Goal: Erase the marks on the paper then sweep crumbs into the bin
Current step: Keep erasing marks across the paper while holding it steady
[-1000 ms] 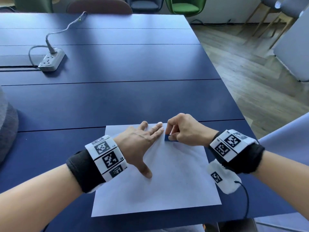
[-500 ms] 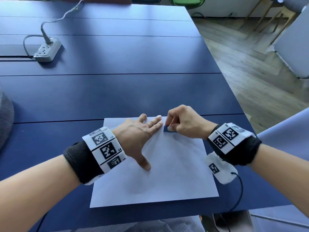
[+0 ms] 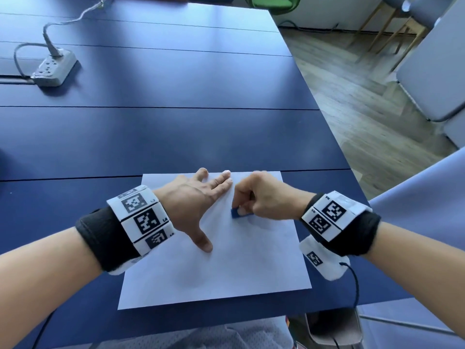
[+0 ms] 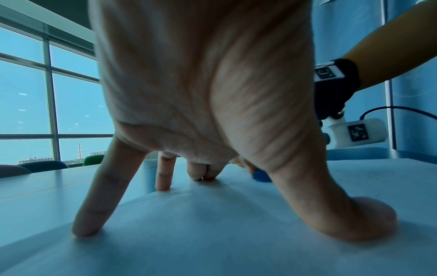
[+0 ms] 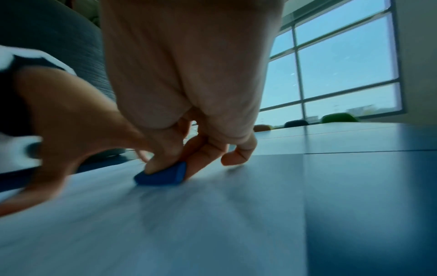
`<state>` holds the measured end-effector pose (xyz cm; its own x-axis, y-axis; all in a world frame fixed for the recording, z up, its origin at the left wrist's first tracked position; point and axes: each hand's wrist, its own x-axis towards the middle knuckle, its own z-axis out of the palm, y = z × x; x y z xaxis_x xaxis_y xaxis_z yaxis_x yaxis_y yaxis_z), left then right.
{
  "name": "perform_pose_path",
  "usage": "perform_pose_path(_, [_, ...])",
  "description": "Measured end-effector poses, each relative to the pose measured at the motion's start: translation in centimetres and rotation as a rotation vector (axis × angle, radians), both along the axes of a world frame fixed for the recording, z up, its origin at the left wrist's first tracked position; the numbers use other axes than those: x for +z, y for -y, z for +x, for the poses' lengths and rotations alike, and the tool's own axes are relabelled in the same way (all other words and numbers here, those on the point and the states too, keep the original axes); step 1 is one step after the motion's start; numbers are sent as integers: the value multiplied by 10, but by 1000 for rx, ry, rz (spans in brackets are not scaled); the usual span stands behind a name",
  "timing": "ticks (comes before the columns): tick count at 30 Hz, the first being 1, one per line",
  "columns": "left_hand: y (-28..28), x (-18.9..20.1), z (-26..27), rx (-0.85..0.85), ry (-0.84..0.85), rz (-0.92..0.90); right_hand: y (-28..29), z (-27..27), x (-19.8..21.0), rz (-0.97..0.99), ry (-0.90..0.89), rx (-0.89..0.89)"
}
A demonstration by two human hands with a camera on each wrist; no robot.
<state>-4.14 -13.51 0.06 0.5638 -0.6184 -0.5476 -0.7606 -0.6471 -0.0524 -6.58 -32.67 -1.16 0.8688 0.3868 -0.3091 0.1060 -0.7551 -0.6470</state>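
- I see a white sheet of paper (image 3: 226, 263) lying flat at the near edge of a dark blue table (image 3: 176, 132), whose top is split by thin seams.
- My left hand (image 3: 193, 205) is spread wide, fingertips and thumb pressing the paper's left half and gripping nothing.
- My right hand (image 3: 264, 200) pinches a small blue eraser (image 3: 237, 213) between thumb and fingers, its lower face touching the paper near the far edge, just beside the left fingertips.
- A grey power strip (image 3: 54, 69) with its cable sits well apart at the far left of the table.
- Wood flooring (image 3: 364, 104) runs along the right; tall windows (image 5: 331, 71) and a green chair (image 5: 338, 117) stand beyond the table.
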Motion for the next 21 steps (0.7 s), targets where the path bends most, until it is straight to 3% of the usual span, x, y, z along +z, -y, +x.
perform_pose_path(3, [-1,1,0,7,2,-1,3,8,-2,60,82,-140])
perform_pose_path(8, [0,0,0,-4,9,-3,-1,-21,3,-22,-106,120])
perform_pose_path(13, [0,0,1,6,-3,-15,10,-1,1,40,87,-119])
perform_pose_path(17, [-1,-3,1,-4,8,-27,8,-26,-1,4,-46,-16])
perform_pose_path(21, [0,-3,2,-12,13,-27,21,6,0,-19,91,-226])
